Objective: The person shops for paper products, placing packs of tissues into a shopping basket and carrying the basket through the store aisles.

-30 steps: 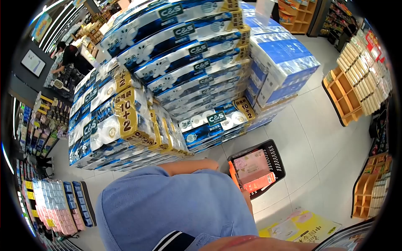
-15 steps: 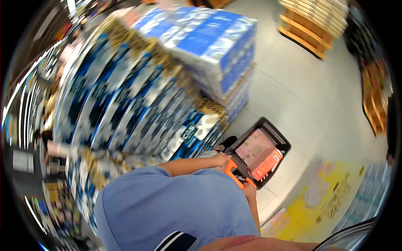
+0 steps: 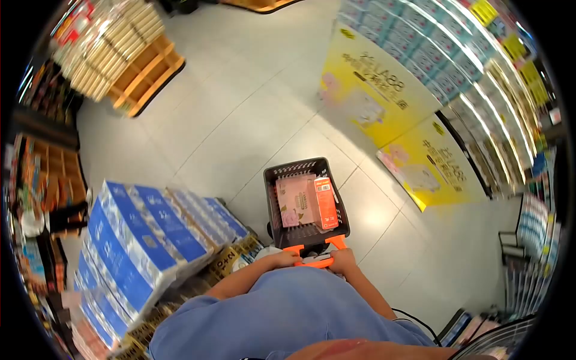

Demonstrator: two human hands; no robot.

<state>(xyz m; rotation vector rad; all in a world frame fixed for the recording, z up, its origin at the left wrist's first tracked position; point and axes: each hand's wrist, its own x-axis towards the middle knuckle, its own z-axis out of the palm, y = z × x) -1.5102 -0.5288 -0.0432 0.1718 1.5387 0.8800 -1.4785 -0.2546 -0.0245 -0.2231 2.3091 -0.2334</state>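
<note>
"Able to read anything?"

"Can make out "LA" and Chinese characters starting 中国 on the yellow board [image 3: 375, 90], with similar lettering on the lower yellow board [image 3: 435, 171]. Also "10+2", upside down, on the gold-banded pack [image 3: 235, 257] beside the blue packs [image 3: 135, 231]."

"And in the basket [image 3: 306, 163]?"

"Pink box [image 3: 294, 201] with a flower, alongside the orange box [image 3: 326, 207]. Print too small to read on both."

"Where's that basket?"

"Just ahead of the blue shirt [image 3: 282, 306], above the tiled floor [image 3: 210, 114]."

"And the fingers?"

"Left hand [image 3: 284, 259]: curled onto the left side of the orange handle [image 3: 315, 263]. Right hand [image 3: 344, 260]: closed on the right side. Can't tell the spacing between single fingers."
</note>
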